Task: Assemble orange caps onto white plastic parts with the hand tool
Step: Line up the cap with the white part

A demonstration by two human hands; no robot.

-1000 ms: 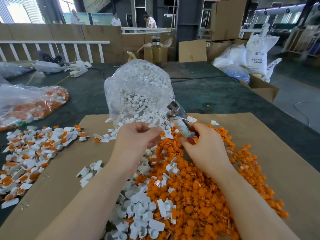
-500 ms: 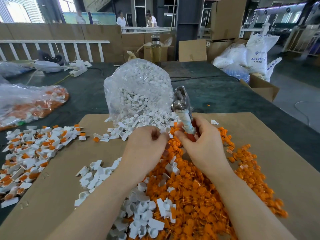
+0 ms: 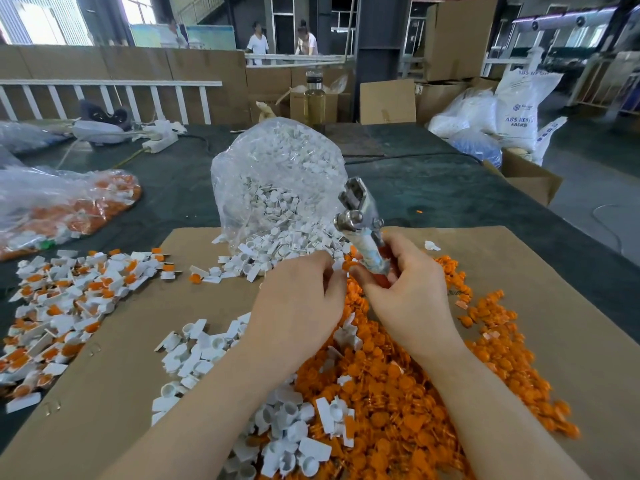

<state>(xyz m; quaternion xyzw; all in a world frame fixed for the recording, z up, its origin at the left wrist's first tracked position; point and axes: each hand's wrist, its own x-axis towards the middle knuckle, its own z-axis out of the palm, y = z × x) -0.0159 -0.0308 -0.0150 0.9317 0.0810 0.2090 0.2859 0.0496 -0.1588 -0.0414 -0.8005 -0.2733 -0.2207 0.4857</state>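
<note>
A finished pile (image 3: pixel 65 306) lay at the left, yet loose orange caps (image 3: pixel 415 393) and white parts (image 3: pixel 277 427) abounded; the right hand (image 3: pixel 408 292) gripped the hand tool (image 3: pixel 360 223), the left hand's (image 3: pixel 301 299) curled fingers pinching something unclear.

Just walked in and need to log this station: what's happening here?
A person is fitting orange caps onto white plastic parts. The right hand grips a metal hand tool upright; the left hand pinches something small beside it. Loose orange plastic caps cover the brown cardboard sheet; assembled pieces lie left.
</note>
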